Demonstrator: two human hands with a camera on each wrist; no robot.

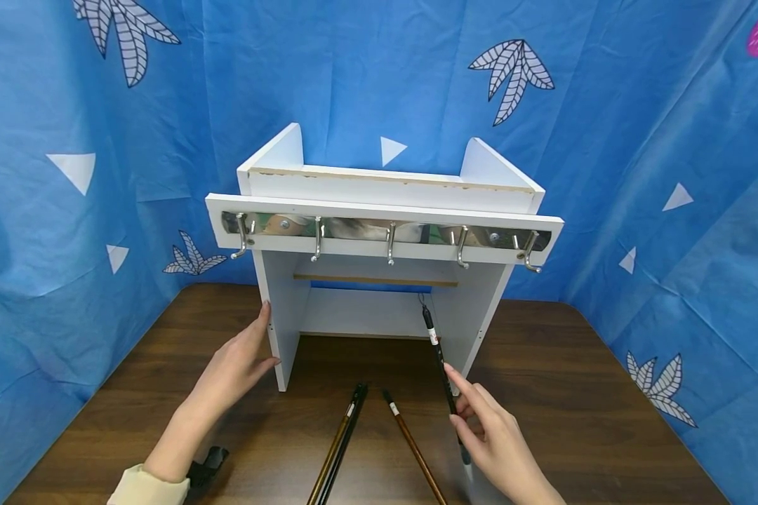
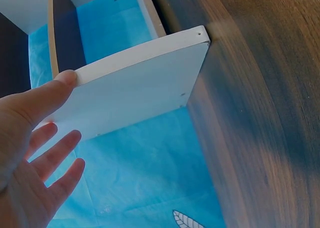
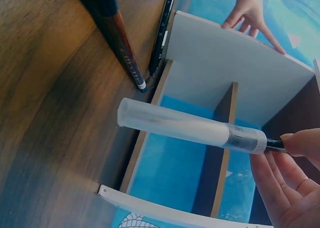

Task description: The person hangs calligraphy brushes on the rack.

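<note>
A white shelf rack (image 1: 391, 188) with several metal hooks stands on the table. My left hand (image 1: 230, 372) touches the front edge of its left side panel (image 2: 135, 87); in the left wrist view the thumb lies on that edge and the other fingers are spread. My right hand (image 1: 499, 438) pinches the black handle of a calligraphy brush (image 1: 438, 344) between thumb and fingers. This brush slants upward, its hanging loop close to the right side panel. In the right wrist view its bristle end sits inside a clear plastic cap (image 3: 175, 125), pointing away from the hand.
Several more brushes lie on the dark wooden table (image 1: 562, 393): a brown one (image 1: 415, 449) and, left of it, a close pair (image 1: 335, 452). A black item (image 1: 208, 464) is by my left wrist. Blue patterned cloth (image 1: 379, 77) hangs behind and on both sides.
</note>
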